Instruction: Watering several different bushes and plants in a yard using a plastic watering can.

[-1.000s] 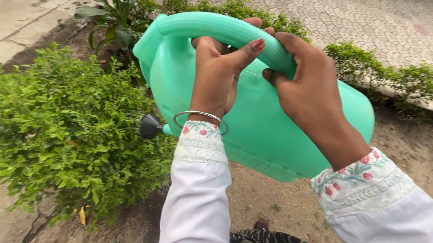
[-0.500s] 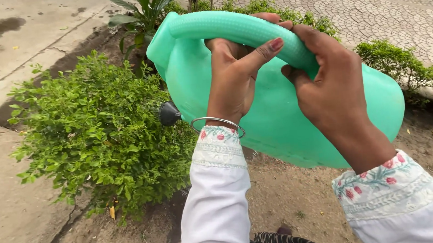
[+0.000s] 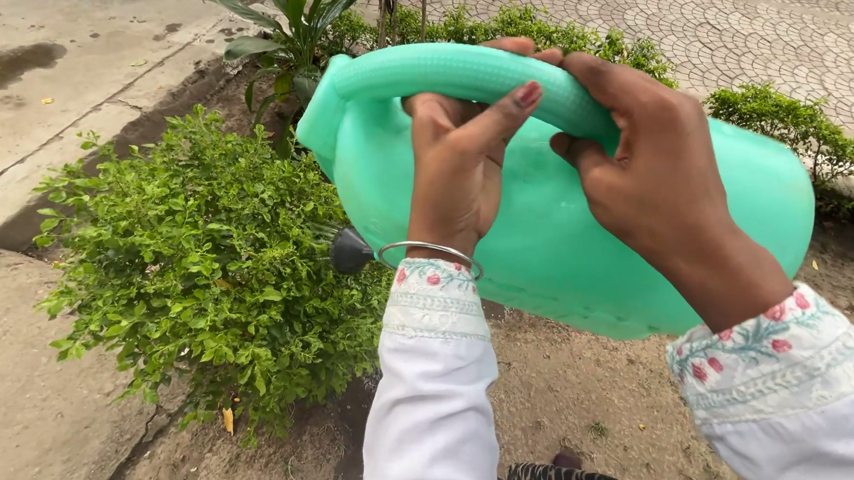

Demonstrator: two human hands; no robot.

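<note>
Both hands hold the green watering can [image 3: 545,233] by its top handle: the left hand [image 3: 458,174] wraps it, and the right hand [image 3: 655,172] grips just beside. The can tips over the small bush [image 3: 202,269], its black spout [image 3: 351,251] touching the leaves.

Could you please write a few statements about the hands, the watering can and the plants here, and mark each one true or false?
1. Both hands grip the handle of the green watering can. True: the left hand and the right hand close around it.
2. The dark spout head points at the paved path. False: it points at the leafy bush.
3. The left wrist wears a metal bangle. True.
4. The can stands on the soil. False: it is held up, tilted.
</note>
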